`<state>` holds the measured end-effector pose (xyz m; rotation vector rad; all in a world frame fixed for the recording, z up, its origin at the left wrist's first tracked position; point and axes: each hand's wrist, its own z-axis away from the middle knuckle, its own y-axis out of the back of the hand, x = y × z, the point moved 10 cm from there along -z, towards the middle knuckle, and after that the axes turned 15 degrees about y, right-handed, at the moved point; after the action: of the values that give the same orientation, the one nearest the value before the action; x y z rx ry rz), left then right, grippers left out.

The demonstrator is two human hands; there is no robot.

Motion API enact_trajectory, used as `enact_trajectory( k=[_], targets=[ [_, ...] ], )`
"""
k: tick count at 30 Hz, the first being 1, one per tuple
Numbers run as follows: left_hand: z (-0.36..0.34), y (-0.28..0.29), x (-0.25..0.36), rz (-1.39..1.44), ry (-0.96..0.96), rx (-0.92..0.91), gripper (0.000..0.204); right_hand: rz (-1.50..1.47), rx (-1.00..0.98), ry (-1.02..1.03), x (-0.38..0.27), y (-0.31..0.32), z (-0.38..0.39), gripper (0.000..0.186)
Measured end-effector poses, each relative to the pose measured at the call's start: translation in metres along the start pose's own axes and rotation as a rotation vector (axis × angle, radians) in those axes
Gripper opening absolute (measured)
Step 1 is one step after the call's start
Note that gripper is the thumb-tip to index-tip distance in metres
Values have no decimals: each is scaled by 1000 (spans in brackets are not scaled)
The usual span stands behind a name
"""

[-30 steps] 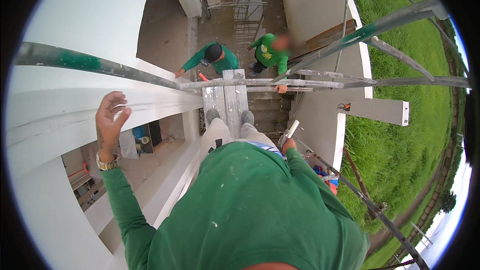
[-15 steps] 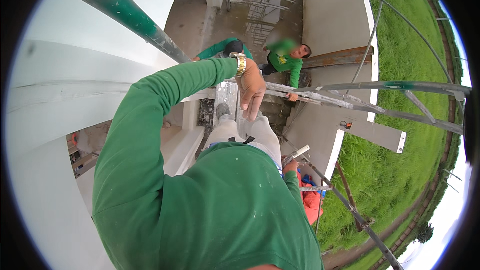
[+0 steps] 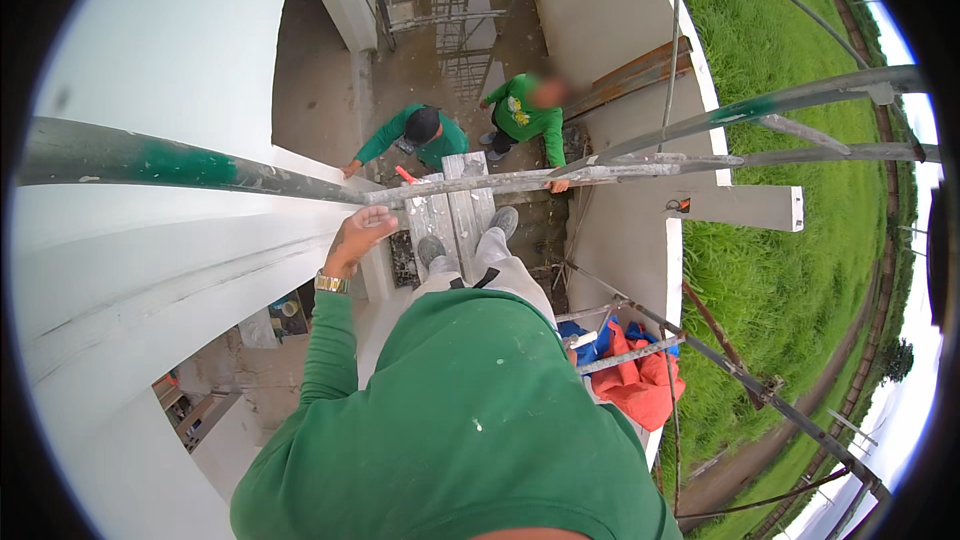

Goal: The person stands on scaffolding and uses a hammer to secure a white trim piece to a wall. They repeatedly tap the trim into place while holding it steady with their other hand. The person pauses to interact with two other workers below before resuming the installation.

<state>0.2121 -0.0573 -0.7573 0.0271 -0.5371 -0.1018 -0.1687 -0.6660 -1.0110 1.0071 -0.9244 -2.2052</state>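
My left hand (image 3: pixel 362 236), wearing a gold-coloured watch (image 3: pixel 332 283), is raised beside the green-and-grey scaffold pipe (image 3: pixel 190 162). Its fingers are partly bent and apart, with nothing in them; whether the fingertips touch the pipe is unclear. At my right hip a white-ended tool (image 3: pixel 580 340) sticks out past my green shirt. My right hand is almost wholly hidden there behind my torso; the earlier head view shows it gripping this tool. My feet stand on paint-spattered planks (image 3: pixel 462 208) with scaffold bars crossing in front.
Below and ahead are two co-workers in green, one with a dark cap (image 3: pixel 423 125), the other with a hand (image 3: pixel 557 185) on a scaffold bar. A small red object (image 3: pixel 405 175) lies at the planks' left edge. Red-orange fabric (image 3: pixel 640 380) hangs by the right-hand scaffold. A white wall (image 3: pixel 130 270) rises left.
My left hand has moved left and down from before my body to beside the pipe. The view has shifted, uncovering the planks. My right hand has gone behind my torso.
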Motion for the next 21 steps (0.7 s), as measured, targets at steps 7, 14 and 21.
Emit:
enact_trajectory(
  k=[7, 14, 21],
  targets=[
    [72, 151, 26, 206, -404, 775, 98, 4, -106, 158, -49, 11, -56, 28],
    [111, 163, 119, 419, -852, 885, 17, 243, -220, 147, -118, 66, -89, 29],
    [116, 156, 126, 540, -990, 881, 13, 156, -181, 165, -163, 79, -98, 29]
  ],
)
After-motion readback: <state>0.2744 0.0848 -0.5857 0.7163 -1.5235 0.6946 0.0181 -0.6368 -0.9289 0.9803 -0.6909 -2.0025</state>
